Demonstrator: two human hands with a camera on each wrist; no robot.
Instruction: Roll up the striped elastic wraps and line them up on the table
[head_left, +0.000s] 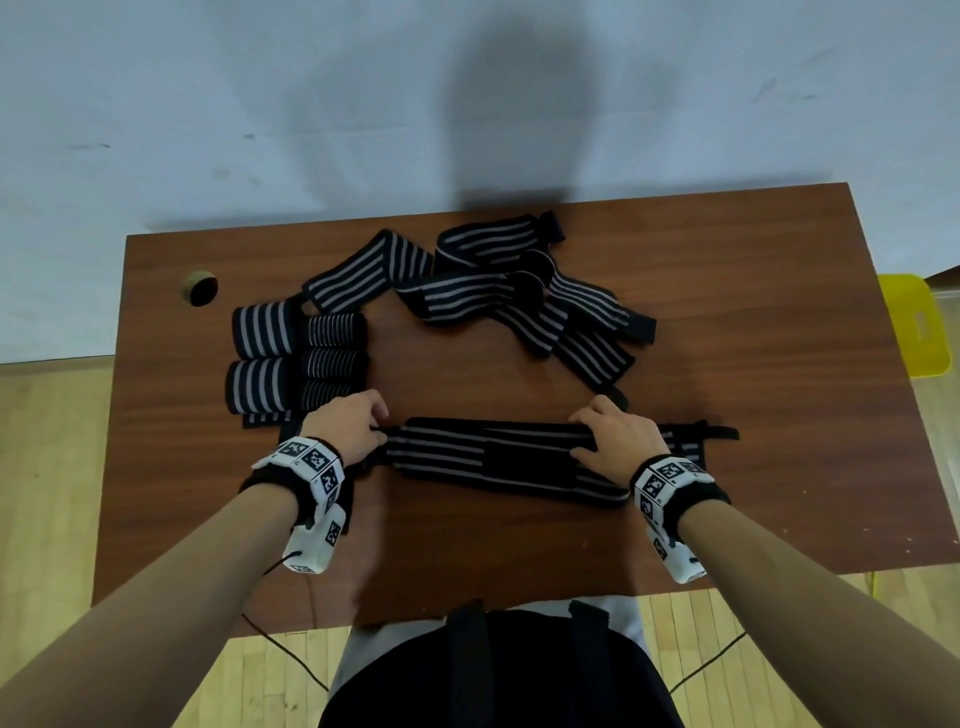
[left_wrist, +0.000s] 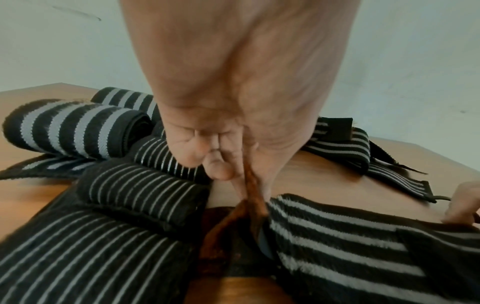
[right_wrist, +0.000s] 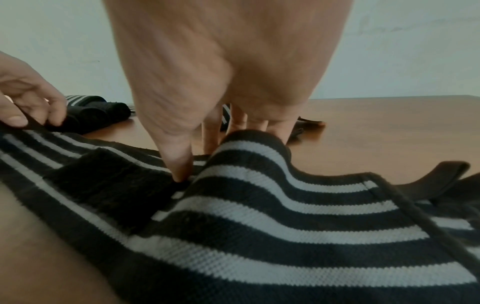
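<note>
1. The brown wooden bench (head_left: 727, 364) carries all the wraps. One black elastic wrap with grey stripes (head_left: 498, 457) lies flat and unrolled along the near edge of the bench, stretched crosswise between the two hands, with a plain black fastening patch at its middle.
2. The left hand (head_left: 353, 423) sits at the left end of the flat wrap. Its thumb and fingers are curled and pinch a narrow black loop at that end.
3. The right hand (head_left: 618, 436) sits at the right end of the flat wrap. Its thumb presses down on the fabric and its fingers curl behind a raised fold, so it grips the wrap.
4. A group of rolled black-and-grey striped wraps (head_left: 298, 358) stands side by side in two short columns just beyond the left hand, touching one another.
5. A loose heap of unrolled striped wraps (head_left: 493, 291) lies at the far side of the bench from the flat wrap, overlapping and apart from it.
6. A round hole (head_left: 200, 288) is cut in the bench, left of the rolled group.
</note>
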